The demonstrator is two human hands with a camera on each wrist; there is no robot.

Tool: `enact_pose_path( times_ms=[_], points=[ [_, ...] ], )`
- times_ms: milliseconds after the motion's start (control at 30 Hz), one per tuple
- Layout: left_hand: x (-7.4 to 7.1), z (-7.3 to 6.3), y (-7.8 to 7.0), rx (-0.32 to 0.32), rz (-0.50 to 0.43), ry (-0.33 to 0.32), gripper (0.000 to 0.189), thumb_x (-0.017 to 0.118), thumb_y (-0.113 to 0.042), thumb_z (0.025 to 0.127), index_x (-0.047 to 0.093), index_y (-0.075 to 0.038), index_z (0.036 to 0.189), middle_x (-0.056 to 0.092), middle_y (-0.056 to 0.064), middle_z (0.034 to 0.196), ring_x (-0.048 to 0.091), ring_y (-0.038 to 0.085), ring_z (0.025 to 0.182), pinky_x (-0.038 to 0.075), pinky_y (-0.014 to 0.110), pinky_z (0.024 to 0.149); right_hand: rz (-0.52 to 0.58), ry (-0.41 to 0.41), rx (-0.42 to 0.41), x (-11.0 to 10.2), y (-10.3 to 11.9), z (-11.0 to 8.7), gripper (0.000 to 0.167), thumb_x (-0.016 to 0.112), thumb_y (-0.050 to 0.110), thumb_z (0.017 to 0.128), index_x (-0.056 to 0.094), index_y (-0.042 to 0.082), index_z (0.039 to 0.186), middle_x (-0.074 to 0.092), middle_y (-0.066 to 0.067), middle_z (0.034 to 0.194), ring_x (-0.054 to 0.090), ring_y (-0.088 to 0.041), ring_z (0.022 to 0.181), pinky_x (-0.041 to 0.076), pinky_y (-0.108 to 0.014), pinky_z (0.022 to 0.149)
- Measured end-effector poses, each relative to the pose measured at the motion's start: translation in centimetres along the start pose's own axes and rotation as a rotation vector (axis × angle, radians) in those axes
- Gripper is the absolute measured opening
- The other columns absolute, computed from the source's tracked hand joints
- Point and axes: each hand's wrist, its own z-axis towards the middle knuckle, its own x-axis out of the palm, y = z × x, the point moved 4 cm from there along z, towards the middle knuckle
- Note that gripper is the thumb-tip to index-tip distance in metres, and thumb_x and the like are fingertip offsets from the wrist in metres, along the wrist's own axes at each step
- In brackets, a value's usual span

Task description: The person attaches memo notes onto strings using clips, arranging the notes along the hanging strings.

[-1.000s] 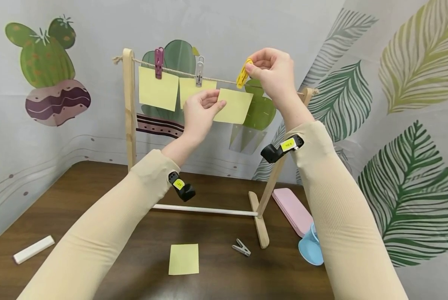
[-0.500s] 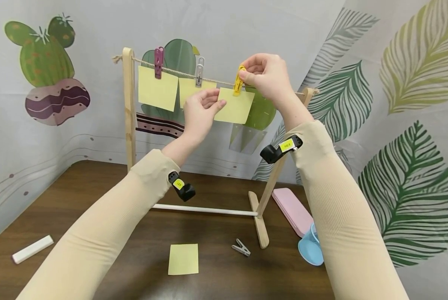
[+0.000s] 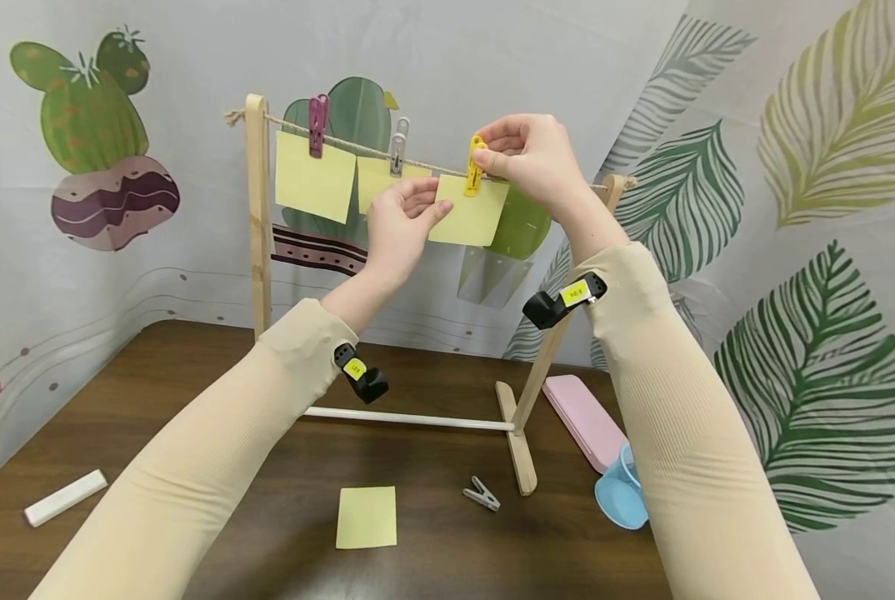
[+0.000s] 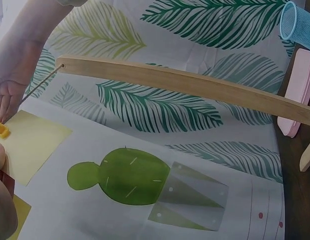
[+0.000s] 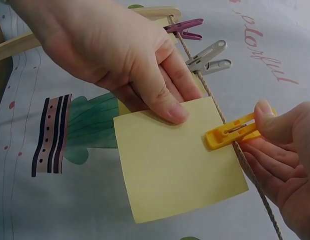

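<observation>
My left hand (image 3: 402, 225) pinches the left edge of a yellow sticky note (image 3: 472, 218) between thumb and fingers, up at the twine line (image 5: 255, 181). With thumb and fingertips my right hand (image 3: 533, 158) pinches the handle end of a yellow clothespin (image 3: 474, 167). In the right wrist view the clothespin's front end lies over the note's upper edge and straddles the twine. To the left, a purple clothespin (image 3: 317, 125) and a grey clothespin (image 3: 398, 147) each hold another note (image 3: 316, 179) on the line. The left wrist view shows the hands only partly.
The line runs between wooden posts (image 3: 258, 208) of a stand with a white bar (image 3: 410, 419). On the table lie a loose note (image 3: 367, 517), a grey-white clothespin (image 3: 482, 495) and a white stick-like block (image 3: 66, 498). A pink case (image 3: 584, 423) and blue cup (image 3: 620, 500) are at right.
My right hand has moved left and down, bringing the yellow clothespin from above the line onto the note's upper edge. The left hand has stayed in place on the note.
</observation>
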Motion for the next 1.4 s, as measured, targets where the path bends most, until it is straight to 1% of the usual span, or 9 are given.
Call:
enact_pose_path(
  times_ms=[133, 300, 433, 567, 833, 967, 1200, 1300, 1400],
  points=[
    [-0.1, -0.1, 0.1, -0.008, -0.006, 0.004, 0.036, 0.073, -0.009, 0.087, 0.065, 0.006, 0.118, 0.070, 0.023, 0.111, 0.068, 0.025, 0.106, 0.053, 0.025, 0.092, 0.002, 0.006, -0.012, 0.1, -0.1, -0.2, 0.036, 0.071, 0.019, 0.090, 0.066, 0.002, 0.121, 0.071, -0.005, 0.106, 0.068, -0.008, 0.093, 0.053, -0.024, 0.088],
    [-0.1, -0.1, 0.2, -0.030, -0.003, 0.009, 0.036, 0.074, -0.011, 0.087, 0.065, 0.004, 0.119, 0.070, 0.021, 0.112, 0.068, 0.023, 0.107, 0.053, 0.025, 0.092, 0.038, 0.009, -0.021, 0.1, -0.3, -0.3, 0.038, 0.072, 0.019, 0.089, 0.066, 0.002, 0.123, 0.071, -0.007, 0.109, 0.068, -0.010, 0.097, 0.052, -0.024, 0.090],
    [-0.2, -0.1, 0.3, -0.028, 0.014, 0.014, 0.037, 0.074, -0.011, 0.087, 0.065, 0.004, 0.120, 0.070, 0.021, 0.114, 0.068, 0.022, 0.107, 0.053, 0.025, 0.093, 0.057, 0.005, -0.025, 0.0, -0.4, -0.3, 0.039, 0.071, 0.020, 0.090, 0.065, 0.004, 0.124, 0.071, -0.009, 0.114, 0.068, -0.011, 0.100, 0.052, -0.025, 0.091],
    [-0.3, -0.2, 0.5, -0.028, 0.026, 0.019, 0.037, 0.074, -0.012, 0.087, 0.066, 0.004, 0.120, 0.070, 0.020, 0.115, 0.068, 0.023, 0.108, 0.053, 0.025, 0.093, 0.050, -0.006, -0.035, -0.1, -0.4, -0.3, 0.040, 0.071, 0.022, 0.090, 0.065, 0.006, 0.126, 0.070, -0.010, 0.120, 0.067, -0.013, 0.102, 0.051, -0.026, 0.091],
    [-0.4, -0.9, 1.0, -0.039, 0.041, 0.028, 0.038, 0.075, -0.012, 0.086, 0.066, 0.004, 0.119, 0.071, 0.021, 0.111, 0.069, 0.024, 0.105, 0.054, 0.027, 0.091, 0.014, -0.048, -0.018, 0.0, -0.3, -0.3, 0.043, 0.070, 0.026, 0.091, 0.064, 0.009, 0.129, 0.068, -0.010, 0.124, 0.066, -0.013, 0.107, 0.050, -0.025, 0.094],
    [-0.6, -1.3, 1.3, -0.046, 0.048, 0.034, 0.037, 0.076, -0.012, 0.086, 0.067, 0.002, 0.119, 0.071, 0.020, 0.111, 0.069, 0.023, 0.105, 0.053, 0.027, 0.092, 0.003, -0.052, -0.020, 0.1, -0.2, -0.5, 0.043, 0.070, 0.026, 0.091, 0.063, 0.009, 0.130, 0.068, -0.010, 0.125, 0.066, -0.013, 0.109, 0.050, -0.025, 0.094],
    [-1.1, -1.7, 2.1, -0.054, 0.082, 0.020, 0.034, 0.075, -0.011, 0.086, 0.068, 0.001, 0.118, 0.072, 0.019, 0.109, 0.070, 0.022, 0.102, 0.054, 0.028, 0.090, 0.060, -0.054, -0.013, 0.2, -0.5, -0.6, 0.046, 0.069, 0.023, 0.092, 0.059, 0.010, 0.135, 0.064, -0.010, 0.131, 0.063, -0.016, 0.118, 0.048, -0.027, 0.099],
    [-1.2, -2.0, 2.5, -0.060, 0.077, 0.019, 0.034, 0.075, -0.011, 0.086, 0.069, 0.001, 0.118, 0.072, 0.019, 0.109, 0.070, 0.023, 0.102, 0.054, 0.027, 0.091, 0.088, -0.085, -0.024, 0.2, -1.0, -0.7, 0.046, 0.070, 0.022, 0.091, 0.060, 0.011, 0.135, 0.065, -0.009, 0.130, 0.063, -0.015, 0.117, 0.048, -0.027, 0.100],
    [-1.4, -2.2, 2.8, -0.053, 0.060, 0.023, 0.033, 0.075, -0.011, 0.086, 0.069, 0.001, 0.117, 0.072, 0.019, 0.109, 0.070, 0.023, 0.103, 0.054, 0.027, 0.091, 0.113, -0.154, -0.087, 0.0, -1.4, -1.0, 0.042, 0.071, 0.019, 0.090, 0.063, 0.009, 0.131, 0.068, -0.010, 0.123, 0.066, -0.013, 0.109, 0.049, -0.025, 0.097]
  ],
)
